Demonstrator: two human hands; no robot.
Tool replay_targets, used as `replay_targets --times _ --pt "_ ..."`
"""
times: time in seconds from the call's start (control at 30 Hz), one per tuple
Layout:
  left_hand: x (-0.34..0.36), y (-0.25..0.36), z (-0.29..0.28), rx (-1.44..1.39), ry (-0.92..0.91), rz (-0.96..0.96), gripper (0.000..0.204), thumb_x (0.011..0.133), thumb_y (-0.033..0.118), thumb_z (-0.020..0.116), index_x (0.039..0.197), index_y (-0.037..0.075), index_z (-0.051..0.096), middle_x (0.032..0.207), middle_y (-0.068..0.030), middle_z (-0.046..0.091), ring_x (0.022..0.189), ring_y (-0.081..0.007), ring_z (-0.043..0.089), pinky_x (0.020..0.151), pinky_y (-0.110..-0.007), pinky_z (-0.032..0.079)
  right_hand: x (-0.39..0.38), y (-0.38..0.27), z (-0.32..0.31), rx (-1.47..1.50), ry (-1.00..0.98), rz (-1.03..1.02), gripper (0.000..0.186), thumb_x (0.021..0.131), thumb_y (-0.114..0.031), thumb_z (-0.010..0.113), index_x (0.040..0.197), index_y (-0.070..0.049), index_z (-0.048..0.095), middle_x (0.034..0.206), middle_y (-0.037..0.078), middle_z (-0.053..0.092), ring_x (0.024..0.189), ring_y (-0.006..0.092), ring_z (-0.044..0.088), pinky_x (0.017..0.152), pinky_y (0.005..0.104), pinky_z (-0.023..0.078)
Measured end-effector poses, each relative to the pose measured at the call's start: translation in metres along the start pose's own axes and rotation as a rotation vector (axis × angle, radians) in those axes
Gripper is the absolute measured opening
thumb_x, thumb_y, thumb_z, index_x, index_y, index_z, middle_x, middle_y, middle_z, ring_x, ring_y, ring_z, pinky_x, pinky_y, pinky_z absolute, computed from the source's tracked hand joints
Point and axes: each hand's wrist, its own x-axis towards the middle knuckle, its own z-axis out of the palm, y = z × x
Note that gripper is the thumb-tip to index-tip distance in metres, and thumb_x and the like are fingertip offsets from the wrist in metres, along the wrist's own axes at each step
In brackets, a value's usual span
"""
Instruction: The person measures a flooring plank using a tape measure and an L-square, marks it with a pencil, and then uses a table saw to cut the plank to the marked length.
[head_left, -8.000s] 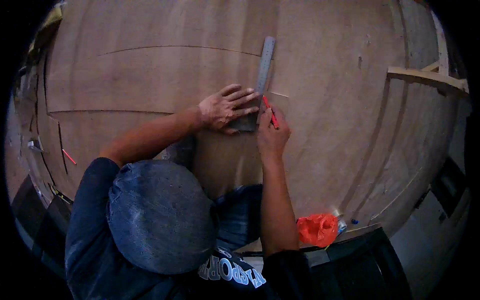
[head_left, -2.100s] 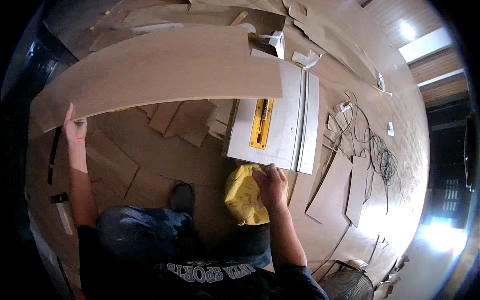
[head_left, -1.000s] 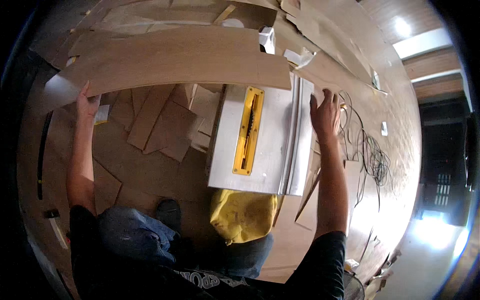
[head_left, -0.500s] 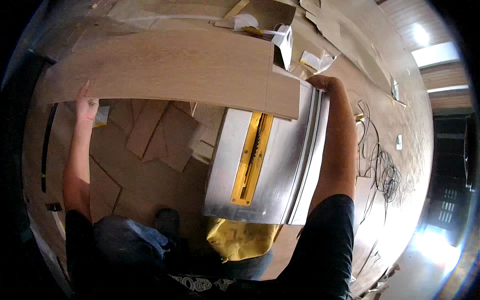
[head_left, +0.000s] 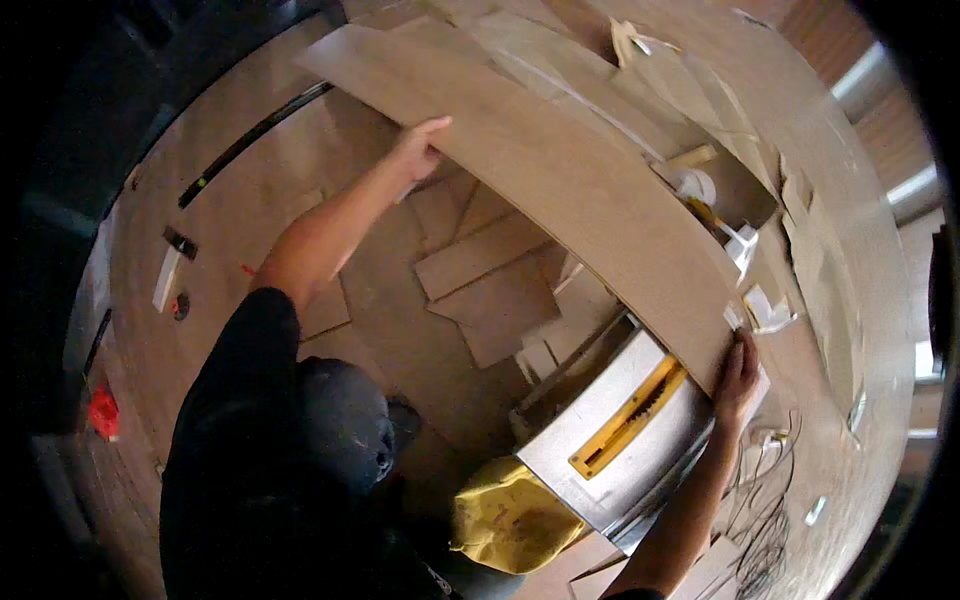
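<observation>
My left hand (head_left: 420, 150) is closed on the near edge of a long plywood panel (head_left: 590, 190) that runs diagonally across the view. At the panel's lower right end, my right hand (head_left: 738, 368) grips it with curled fingers, just over the metal-topped table saw (head_left: 560, 440). The saw's yellow blade insert (head_left: 625, 420) with a toothed blade shows beside that end. A crumpled yellow bag or cover (head_left: 510, 510) lies against the saw's near side.
Plywood offcuts (head_left: 485, 275) cover floor between me and the panel. A black strip (head_left: 250, 140), a hammer-like tool (head_left: 178, 250) and a red plastic bag (head_left: 103, 410) lie left. Coiled cables (head_left: 765, 530) lie right. Torn brown sheets (head_left: 820, 280) line the far right.
Eight seconds ago I held a ruler and red pencil. Since half a second ago, my view has swung, the panel now slants, and my right hand has moved from the saw's edge onto the panel's end.
</observation>
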Motion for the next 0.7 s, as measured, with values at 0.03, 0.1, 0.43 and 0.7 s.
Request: replay_targets --times 0.03,0.1,0.43,0.7 --pt "0.001 0.002 0.010 0.013 -0.097 -0.006 0.042 0.089 0.020 0.072 0.127 0.009 0.058 0.127 -0.0062 0.060 0.120 -0.0224 0.054 0.103 -0.037 0.044 -0.006 -0.011 0.001 -0.058 0.025 -0.059 0.033 0.104 -0.018 0.044 0.121 0.003 0.063 0.124 0.017 0.065 0.118 0.0282 0.060 0.104 0.0374 0.043" --pt "0.001 0.007 0.017 0.020 -0.135 0.037 0.041 0.089 0.022 0.071 0.126 0.008 0.058 0.125 -0.0057 0.061 0.118 -0.0212 0.055 0.103 -0.037 0.043 -0.013 -0.025 0.006 -0.033 0.097 0.054 0.032 0.102 -0.016 0.045 0.120 0.002 0.064 0.124 0.017 0.065 0.117 0.0306 0.061 0.103 0.0383 0.044" --pt "0.054 0.009 0.009 -0.025 -0.075 0.005 0.040 0.092 0.020 0.069 0.126 0.002 0.057 0.127 -0.0120 0.060 0.118 -0.0274 0.056 0.103 -0.042 0.046 -0.011 -0.027 0.022 -0.234 0.201 0.030 0.035 0.090 -0.015 0.051 0.120 -0.006 0.067 0.125 0.017 0.064 0.119 0.0373 0.057 0.104 0.0412 0.043" --pt "0.065 0.011 0.009 0.119 -0.056 0.048 0.044 0.095 0.024 0.068 0.129 0.001 0.055 0.126 -0.0122 0.060 0.120 -0.0266 0.055 0.106 -0.043 0.043 -0.016 -0.036 0.022 -0.243 0.260 -0.070 0.032 0.087 -0.012 0.051 0.113 -0.005 0.070 0.119 0.016 0.067 0.113 0.0351 0.060 0.102 0.0414 0.045"
